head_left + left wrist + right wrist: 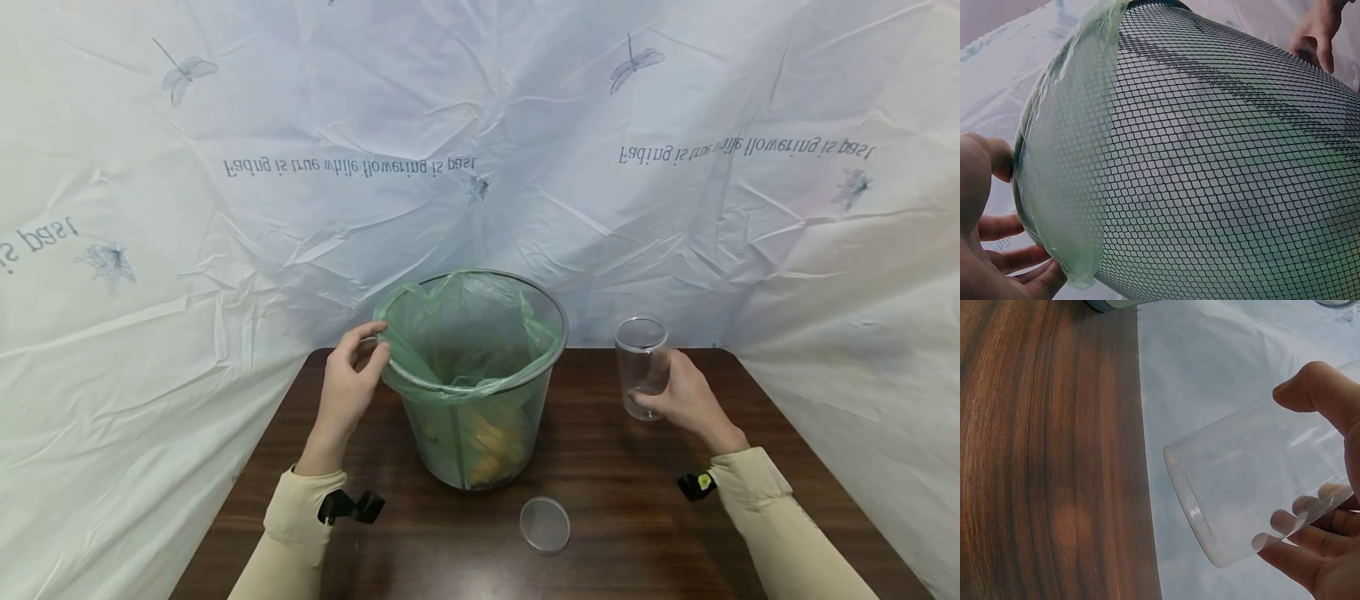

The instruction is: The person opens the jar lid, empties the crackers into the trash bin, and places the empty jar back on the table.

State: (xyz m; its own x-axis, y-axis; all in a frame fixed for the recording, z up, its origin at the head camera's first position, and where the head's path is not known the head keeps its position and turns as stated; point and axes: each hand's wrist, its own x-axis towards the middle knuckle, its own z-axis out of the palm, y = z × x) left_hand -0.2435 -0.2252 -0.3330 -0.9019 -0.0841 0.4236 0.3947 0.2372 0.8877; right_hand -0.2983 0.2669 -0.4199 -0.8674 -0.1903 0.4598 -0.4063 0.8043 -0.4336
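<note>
A mesh wastebasket lined with a green plastic bag stands upright on the table. Yellow-orange contents show through its side. My left hand holds the basket's rim at the left, thumb and fingertips against the bag's folded edge; in the left wrist view the bag covers part of the mesh. To the right of the basket, my right hand grips a clear, lidless cylindrical jar, thumb on one side and fingers on the other. The right wrist view shows the jar's base apart from the tabletop.
A clear round lid lies on the dark wooden table, in front of the wastebasket. White printed sheeting hangs behind the table and on both sides. Small black devices sit at both wrists.
</note>
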